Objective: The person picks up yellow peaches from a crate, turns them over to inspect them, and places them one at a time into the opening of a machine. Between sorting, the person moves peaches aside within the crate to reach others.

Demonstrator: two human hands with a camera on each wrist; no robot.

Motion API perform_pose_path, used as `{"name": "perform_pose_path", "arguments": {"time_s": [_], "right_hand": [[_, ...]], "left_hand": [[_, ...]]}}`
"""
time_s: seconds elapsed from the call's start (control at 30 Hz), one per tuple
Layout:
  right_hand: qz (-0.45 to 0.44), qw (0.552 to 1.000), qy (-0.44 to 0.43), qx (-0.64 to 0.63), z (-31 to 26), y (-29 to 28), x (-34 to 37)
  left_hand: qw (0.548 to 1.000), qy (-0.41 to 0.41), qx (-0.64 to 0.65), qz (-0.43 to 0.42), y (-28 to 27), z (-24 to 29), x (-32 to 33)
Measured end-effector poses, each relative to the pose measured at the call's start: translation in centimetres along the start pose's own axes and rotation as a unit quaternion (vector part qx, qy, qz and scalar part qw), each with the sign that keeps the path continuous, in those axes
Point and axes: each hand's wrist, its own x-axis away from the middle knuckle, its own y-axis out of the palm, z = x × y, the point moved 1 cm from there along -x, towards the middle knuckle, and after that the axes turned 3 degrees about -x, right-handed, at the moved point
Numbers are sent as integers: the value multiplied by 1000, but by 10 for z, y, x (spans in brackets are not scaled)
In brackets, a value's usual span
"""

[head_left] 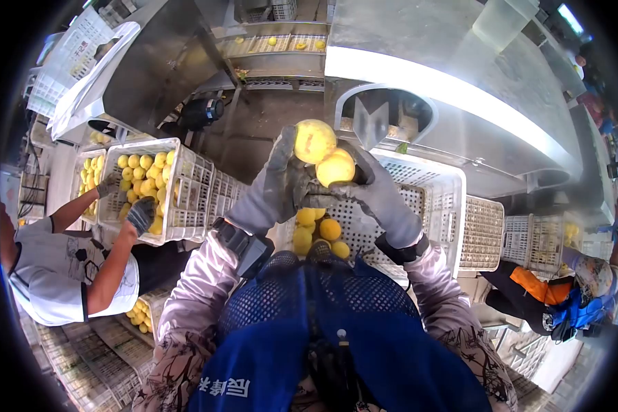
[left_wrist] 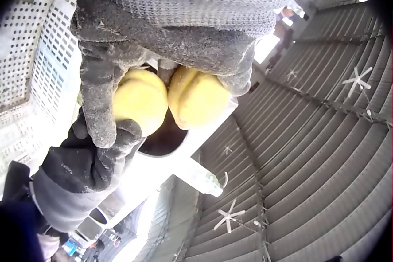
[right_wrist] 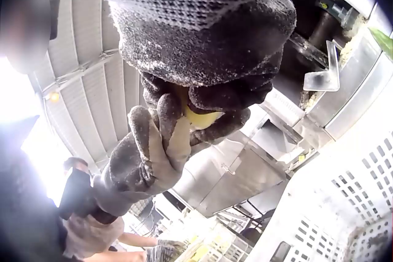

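Two yellow peaches are held up close together in front of the body. My gloved left hand (head_left: 279, 180) grips the upper peach (head_left: 314, 140), its fingers curled behind it. The lower peach (head_left: 336, 168) is held in my gloved right hand (head_left: 376, 194), thumb and fingers bent round it. Both hands meet beneath the fruit, and their fingers overlap there. In the left wrist view, one peach (left_wrist: 203, 99) shows its crease beside the other. The right wrist view has most of the fruit hidden behind the gloves. Below the hands, several peaches (head_left: 330, 229) lie in a white perforated crate (head_left: 453, 189).
A steel machine (head_left: 453, 89) with a rounded opening stands ahead on the right. To the left, another person's gloved hand (head_left: 141, 214) reaches into a crate (head_left: 176, 154) of peaches. More crates (head_left: 481, 233) stand on the right, near a second person (head_left: 584, 292).
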Motion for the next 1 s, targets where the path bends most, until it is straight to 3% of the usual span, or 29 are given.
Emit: {"name": "perform_pose_path", "arguments": {"time_s": [0.03, 0.1, 0.23, 0.27, 0.3, 0.33, 0.37, 0.4, 0.43, 0.47, 0.5, 0.53, 0.57, 0.6, 0.63, 0.7, 0.73, 0.77, 0.83, 0.9, 0.97, 1.0], "right_hand": [[3, 1000, 0, 2, 1, -5, -1], [23, 965, 28, 260, 6, -18, -4], [106, 946, -62, 300, -6, -21, -3], [99, 986, 26, 133, -28, -16, -1], [88, 989, 112, -41, -39, -14, 1], [31, 990, 126, -46, -28, -35, 6], [34, 990, 131, -47, -24, -32, 8], [39, 996, 51, 57, -20, -24, 11], [42, 986, -29, 161, -15, -14, 13], [95, 979, -129, 127, 2, 9, 5], [97, 979, -124, 128, -5, 1, 6], [36, 996, 28, 71, -18, -13, 5], [-26, 984, 179, 11, -30, -16, 5], [73, 966, 248, 11, -30, -6, 5], [76, 965, 250, 11, -23, -1, 8], [232, 965, 113, 40, -9, 0, 15], [192, 978, 70, 38, -9, -4, 18], [195, 977, 70, 39, -6, -7, 15], [158, 932, 21, 325, 0, -13, 5], [187, 943, 24, 273, 6, -21, -3], [286, 920, 2, 269, 6, -28, -16], [329, 883, -6, 334, 0, -28, -26]], "left_hand": [[1000, 13, 5, -6, 3, 0, -1], [1000, -1, 12, -11, 0, -1, -4], [1000, 6, 23, -6, -11, 4, -13], [999, 37, -18, 20, -36, -4, -22], [999, 34, -16, 16, -35, -1, -25], [999, 39, -3, 10, -35, 1, -26], [999, 44, 11, 6, -33, 5, -24], [994, 48, 77, -65, -21, 8, -22], [994, 45, 80, -63, -21, 4, -24], [990, 111, -54, -66, -21, 0, -26], [965, 174, -186, -66, -23, -3, -26], [995, 57, -84, -12, -29, -3, -35], [995, 53, -82, -12, -29, -2, -36], [999, 20, -26, -15, -28, -2, -37], [999, -14, 28, -17, -27, -3, -38], [999, -22, 26, -20, -27, -5, -43], [999, -27, 24, -22, -27, -7, -45], [999, -28, 25, -24, -34, -12, -51], [994, 69, -66, -46, -48, -20, -68], [998, 39, -37, -24, -43, -16, -74], [1000, 13, -7, 0, -39, -11, -74], [1000, 1, 7, 7, -40, -8, -68]]}}
